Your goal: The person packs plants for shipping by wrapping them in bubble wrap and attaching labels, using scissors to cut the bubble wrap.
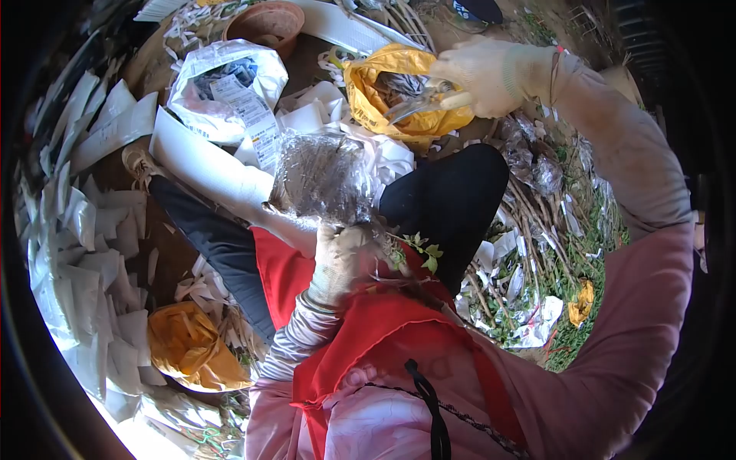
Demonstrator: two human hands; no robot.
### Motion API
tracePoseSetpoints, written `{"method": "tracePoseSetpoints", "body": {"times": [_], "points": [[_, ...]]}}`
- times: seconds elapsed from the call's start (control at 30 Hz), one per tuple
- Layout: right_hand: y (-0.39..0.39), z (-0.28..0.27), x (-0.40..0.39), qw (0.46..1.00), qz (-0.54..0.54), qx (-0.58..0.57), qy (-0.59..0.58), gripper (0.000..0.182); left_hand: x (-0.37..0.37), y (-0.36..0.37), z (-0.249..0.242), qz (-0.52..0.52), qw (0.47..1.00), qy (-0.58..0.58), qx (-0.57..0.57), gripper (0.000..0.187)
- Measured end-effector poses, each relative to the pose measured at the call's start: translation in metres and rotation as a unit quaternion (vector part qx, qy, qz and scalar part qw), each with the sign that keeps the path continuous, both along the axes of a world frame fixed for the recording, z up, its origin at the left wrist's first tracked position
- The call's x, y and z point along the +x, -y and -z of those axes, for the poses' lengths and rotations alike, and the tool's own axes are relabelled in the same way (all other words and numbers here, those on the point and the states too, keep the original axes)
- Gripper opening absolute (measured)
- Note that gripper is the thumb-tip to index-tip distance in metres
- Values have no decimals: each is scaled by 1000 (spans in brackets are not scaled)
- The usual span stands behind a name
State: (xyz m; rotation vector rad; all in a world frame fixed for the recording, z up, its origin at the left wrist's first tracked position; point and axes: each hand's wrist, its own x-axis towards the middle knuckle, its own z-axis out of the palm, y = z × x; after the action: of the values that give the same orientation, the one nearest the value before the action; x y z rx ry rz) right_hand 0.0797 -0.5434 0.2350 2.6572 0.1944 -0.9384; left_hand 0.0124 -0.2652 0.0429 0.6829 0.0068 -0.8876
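My left hand (338, 259), in a pale work glove, is closed around the lower end of a plant bundle between my knees. The bundle's root ball (322, 176) is wrapped in clear plastic film and points away from me. Green leaves (418, 251) stick out near my lap on the right. My gloved right hand (479, 77) is over the right side of a yellow plastic bag (364, 96), which holds greyish, shiny material. Its fingers are bent around something thin and shiny grey, which I cannot make out.
A white bag (188, 103) with a printed label stands left of the yellow bag, below a terracotta pot (264, 23). White foam sheets (100, 222) pile up at left beside an orange bag (184, 349). Bare-stemmed plants (537, 230) lie at right.
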Motion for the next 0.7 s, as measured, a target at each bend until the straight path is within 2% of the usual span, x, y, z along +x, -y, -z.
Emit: {"method": "tracePoseSetpoints", "body": {"times": [0.03, 0.07, 0.1, 0.13, 0.17, 0.2, 0.23, 0.27, 0.3, 0.33, 0.37, 0.43, 0.5, 0.53, 0.57, 0.6, 0.63, 0.67, 0.7], "points": [[11, 7, 2, 999, 30, -33, -25, 47, 3, -2, 10, 6, 1000, 4, 8, 18], [28, 25, 2, 997, -29, -43, 63, 48, 7, -6, 18, 12, 1000, 8, 17, 17], [47, 51, -1, 984, -86, -51, 150, 50, 13, -10, 21, 12, 969, 233, 78, 16], [56, 75, 0, 959, -143, -57, 237, 52, 20, -14, 23, 11, 885, 445, 137, 16], [52, 95, 1, 947, -126, -27, 295, 50, 24, -17, 27, 13, 753, 630, 191, 16], [42, 113, -1, 930, -107, 5, 351, 48, 14, -23, 55, 41, 894, 429, 126, 11], [29, 125, -4, 909, -89, 37, 405, 47, 5, -28, 83, 12, 980, 191, 53, 11], [9, 129, -11, 928, 44, 266, 256, 44, 10, -29, 73, 42, 987, 152, 22, 20], [-13, 132, -25, 863, 173, 468, 81, 45, 14, -28, 66, 73, 991, 112, -10, 32], [-29, 144, -46, 750, 246, 611, -61, 46, 17, -30, 83, 46, 979, 191, -62, 32], [-46, 155, -62, 687, 300, 635, -188, 40, 19, -30, 101, 42, 994, 71, -73, 31], [-89, 174, -97, 556, 259, 761, -211, 38, 25, -27, 125, 32, 981, -169, -95, 30], [-111, 168, -117, 430, 420, 758, -254, 39, 23, -26, 120, 52, 998, -6, -19, 29], [-115, 164, -119, 411, 461, 749, -241, 32, 23, -26, 116, 64, 995, 77, 21, 29], [-116, 164, -120, 443, 457, 744, -202, 29, 25, -27, 108, 77, 982, 161, 61, 29], [-117, 165, -120, 474, 453, 738, -163, 27, 41, -25, 60, 185, 928, 273, 172, 22], [-117, 164, -122, 502, 449, 729, -121, 24, 41, -29, 53, 179, 962, 84, 189, 23], [-122, 164, -126, 467, 492, 734, -39, 18, 38, -33, 37, 122, 970, 76, 193, 19], [-112, 162, -125, 495, 488, 718, -32, 18, 34, -39, 22, 64, 976, 67, 196, 17]]}}
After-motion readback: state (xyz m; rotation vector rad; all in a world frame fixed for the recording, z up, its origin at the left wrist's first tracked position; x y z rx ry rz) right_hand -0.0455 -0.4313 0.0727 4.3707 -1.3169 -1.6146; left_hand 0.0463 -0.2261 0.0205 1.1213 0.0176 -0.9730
